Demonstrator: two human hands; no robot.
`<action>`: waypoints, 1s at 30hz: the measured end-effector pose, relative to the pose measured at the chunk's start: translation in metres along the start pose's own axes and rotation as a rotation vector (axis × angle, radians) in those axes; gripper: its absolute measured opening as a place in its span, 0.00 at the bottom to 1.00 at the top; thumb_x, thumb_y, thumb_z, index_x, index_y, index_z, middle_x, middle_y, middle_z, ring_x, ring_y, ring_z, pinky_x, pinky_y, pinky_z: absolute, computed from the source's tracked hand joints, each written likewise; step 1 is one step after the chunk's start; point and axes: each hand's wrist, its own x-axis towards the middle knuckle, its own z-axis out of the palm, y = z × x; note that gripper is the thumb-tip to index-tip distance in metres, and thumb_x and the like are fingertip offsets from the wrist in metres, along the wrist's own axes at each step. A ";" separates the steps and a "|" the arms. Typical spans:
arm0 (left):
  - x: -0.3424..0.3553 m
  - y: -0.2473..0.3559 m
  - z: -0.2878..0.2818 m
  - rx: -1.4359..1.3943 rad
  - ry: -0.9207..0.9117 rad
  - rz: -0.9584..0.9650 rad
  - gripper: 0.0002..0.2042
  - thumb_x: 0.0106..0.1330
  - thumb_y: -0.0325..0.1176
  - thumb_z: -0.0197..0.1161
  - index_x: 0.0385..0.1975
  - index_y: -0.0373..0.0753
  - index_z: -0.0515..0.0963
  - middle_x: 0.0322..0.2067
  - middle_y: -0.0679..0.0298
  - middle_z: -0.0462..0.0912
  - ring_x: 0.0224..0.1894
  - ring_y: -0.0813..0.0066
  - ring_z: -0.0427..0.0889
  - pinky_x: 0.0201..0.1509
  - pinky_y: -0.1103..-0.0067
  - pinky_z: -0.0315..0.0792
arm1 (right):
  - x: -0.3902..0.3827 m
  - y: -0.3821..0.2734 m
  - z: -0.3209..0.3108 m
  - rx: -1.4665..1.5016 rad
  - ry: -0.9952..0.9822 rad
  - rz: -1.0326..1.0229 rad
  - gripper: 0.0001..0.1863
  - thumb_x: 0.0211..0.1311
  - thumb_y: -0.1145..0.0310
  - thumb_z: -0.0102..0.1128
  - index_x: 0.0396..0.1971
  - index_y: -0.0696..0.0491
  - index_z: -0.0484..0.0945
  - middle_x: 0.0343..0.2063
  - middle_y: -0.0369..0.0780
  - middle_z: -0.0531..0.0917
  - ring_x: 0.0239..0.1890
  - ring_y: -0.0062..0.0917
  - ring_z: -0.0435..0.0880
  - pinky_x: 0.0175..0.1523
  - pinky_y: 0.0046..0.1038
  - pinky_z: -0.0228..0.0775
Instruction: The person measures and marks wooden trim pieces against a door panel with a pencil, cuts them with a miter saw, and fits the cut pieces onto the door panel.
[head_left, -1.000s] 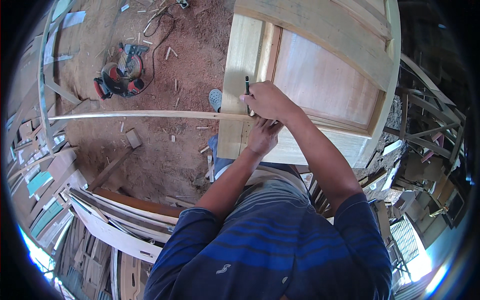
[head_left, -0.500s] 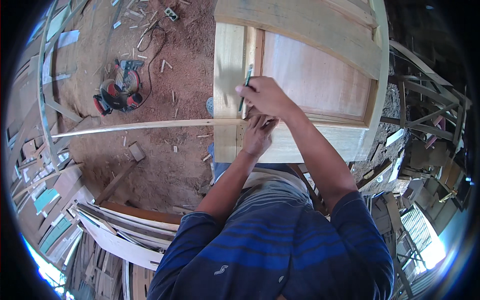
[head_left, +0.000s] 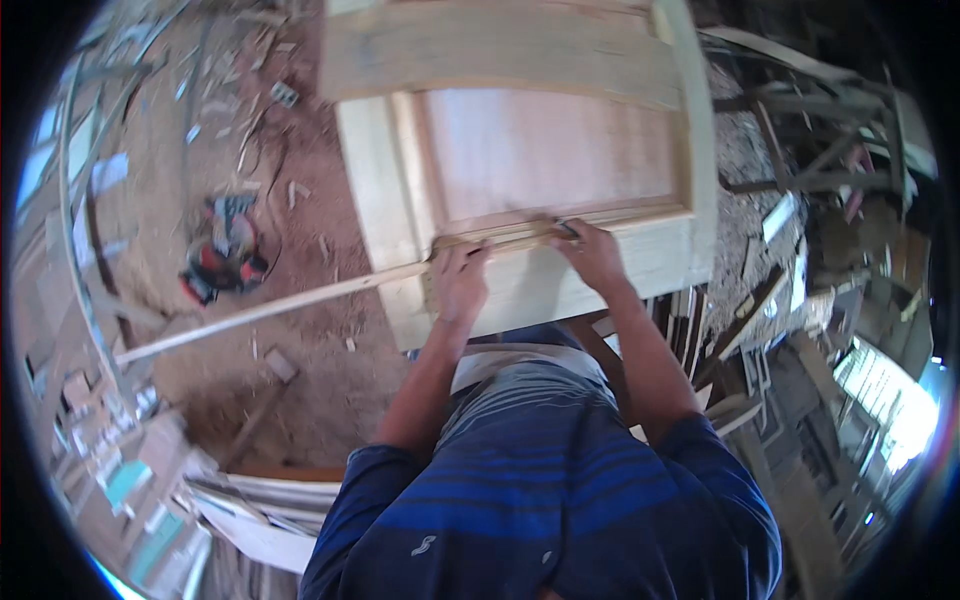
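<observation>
A long, thin wooden strip [head_left: 300,298] runs from the lower left onto a pale framed wooden door panel [head_left: 545,285]. My left hand [head_left: 462,283] is closed on the strip at the panel's near left part. To its right, my right hand [head_left: 597,258] is closed over the near frame edge beside the inset panel [head_left: 550,150]. A dark, slim pencil [head_left: 567,230] shows at its fingertips, blurred and mostly hidden by the fingers. A wide board [head_left: 500,52] lies across the far part of the door panel.
A red and black power saw [head_left: 225,250] stands on the dirt floor at left, its cord leading to a socket block [head_left: 284,94]. Wood scraps litter the ground. Stacked boards [head_left: 255,520] lie at lower left, and timber pieces [head_left: 745,330] crowd the right.
My right hand has moved right and nearer along the frame, the pencil turning from upright to lying low. My left hand has shifted left along the strip. The view has turned and blurred.
</observation>
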 end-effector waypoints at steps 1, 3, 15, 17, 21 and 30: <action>0.001 -0.001 -0.003 0.007 -0.001 0.007 0.17 0.61 0.23 0.66 0.48 0.46 0.91 0.41 0.66 0.84 0.44 0.63 0.81 0.54 0.66 0.73 | 0.001 0.001 0.001 -0.040 -0.008 -0.005 0.20 0.67 0.53 0.70 0.53 0.49 0.86 0.39 0.50 0.90 0.45 0.50 0.89 0.48 0.47 0.81; -0.002 -0.005 -0.006 0.054 -0.025 -0.001 0.15 0.63 0.25 0.68 0.49 0.45 0.91 0.40 0.65 0.84 0.45 0.61 0.81 0.53 0.65 0.73 | 0.001 -0.002 0.004 -0.062 0.018 -0.058 0.21 0.66 0.51 0.70 0.53 0.47 0.87 0.39 0.48 0.90 0.45 0.47 0.89 0.51 0.46 0.80; 0.027 0.004 -0.097 0.103 -0.155 0.060 0.18 0.65 0.32 0.75 0.53 0.37 0.82 0.47 0.53 0.81 0.53 0.49 0.79 0.59 0.58 0.72 | -0.005 0.009 -0.005 -0.037 0.005 -0.056 0.19 0.67 0.52 0.69 0.52 0.47 0.85 0.38 0.46 0.91 0.46 0.45 0.90 0.53 0.46 0.80; 0.023 -0.011 -0.111 0.331 -0.099 0.032 0.20 0.63 0.37 0.77 0.49 0.35 0.80 0.46 0.50 0.80 0.53 0.46 0.78 0.59 0.56 0.71 | -0.004 0.010 -0.003 -0.022 0.008 -0.066 0.18 0.66 0.53 0.70 0.51 0.46 0.85 0.38 0.46 0.91 0.46 0.44 0.90 0.54 0.46 0.80; 0.023 -0.033 -0.115 0.337 -0.273 -0.064 0.24 0.60 0.46 0.81 0.41 0.34 0.77 0.43 0.51 0.78 0.50 0.44 0.77 0.58 0.54 0.70 | -0.005 0.013 0.003 0.006 0.026 -0.080 0.18 0.65 0.55 0.70 0.50 0.47 0.85 0.36 0.45 0.91 0.45 0.44 0.91 0.52 0.46 0.81; 0.035 -0.036 -0.118 0.477 -0.332 -0.397 0.57 0.54 0.56 0.84 0.75 0.27 0.59 0.46 0.47 0.77 0.53 0.46 0.76 0.63 0.59 0.71 | -0.011 0.022 0.020 0.189 0.146 -0.068 0.15 0.65 0.56 0.69 0.45 0.49 0.86 0.32 0.46 0.90 0.41 0.44 0.91 0.48 0.47 0.82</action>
